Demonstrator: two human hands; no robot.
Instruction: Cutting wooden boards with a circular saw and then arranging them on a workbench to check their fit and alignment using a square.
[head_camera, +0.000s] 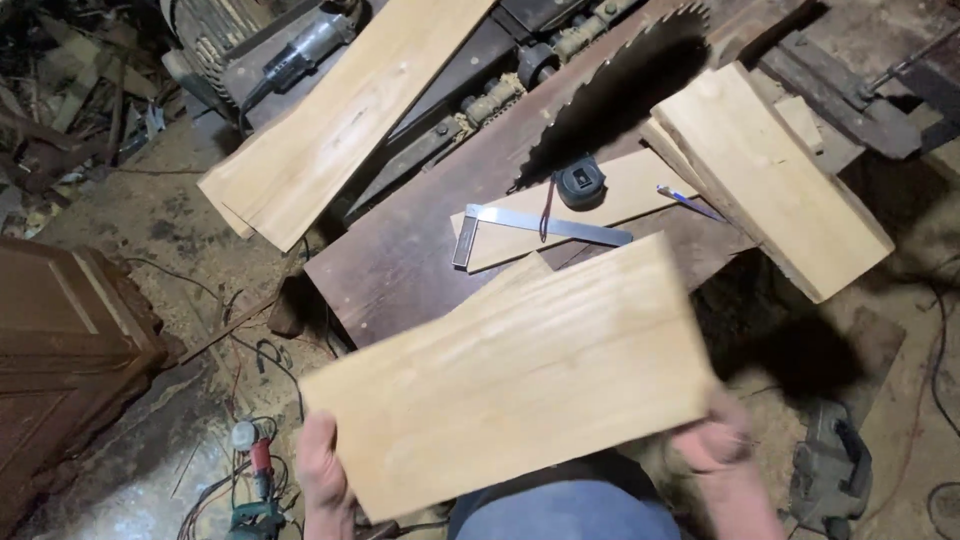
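Left hand: the left hand (322, 470) is seen at the lower left corner of a pale wooden board (510, 375); its fingers are closed around the board's edge.
Right hand: the right hand (715, 440) is blurred at the board's lower right corner; it is pressed against that end, and a grip on it appears to be kept, though the fingers cannot be told apart.
Held board: the pale wooden board is held between both hands, tilted so that its right end stands higher, in front of the dark work table (400, 265) and above blue trousers (570, 505).
On the table: a metal try square (535, 228) is laid on a thinner plank (610, 205), with a black tape measure (580, 183) just beside it and a blue pencil (688, 202) near the plank's right end.
Saw: a large toothed circular blade (620, 95) is raised out of the table behind the tape measure.
Other boards: a thick plank (770, 180) is rested at the table's right edge; a long plank (340, 120) is laid across the machine at the upper left.
Floor: sawdust is spread about; a red and green power tool (255, 480) with cables is seen at the lower left, a grey power tool (830, 470) at the lower right, and a brown panelled door (60, 350) at the left.
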